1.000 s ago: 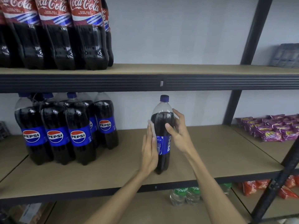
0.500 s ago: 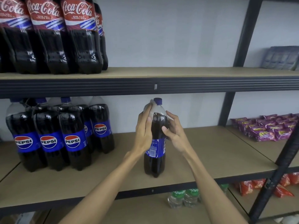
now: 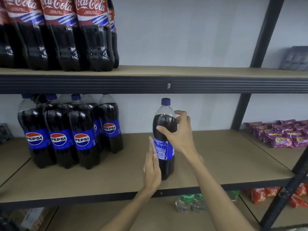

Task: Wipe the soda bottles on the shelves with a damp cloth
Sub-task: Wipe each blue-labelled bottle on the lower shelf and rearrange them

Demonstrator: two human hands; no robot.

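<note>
Your right hand (image 3: 180,132) gripped the Pepsi bottle (image 3: 164,139) at its shoulder; your left hand (image 3: 152,165) lay flat against its label, mid-wipe. No cloth showed; next, probably turn it.

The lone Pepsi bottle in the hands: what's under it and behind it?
The lone Pepsi bottle stands on the middle shelf board; behind it only bare wall shows. The left hand covers its lower left side, and the right hand wraps its shoulder.

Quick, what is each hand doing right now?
Left hand: open, flat against the lower side of the Pepsi bottle; no cloth visible.
Right hand: closed around the bottle's upper part.
</note>
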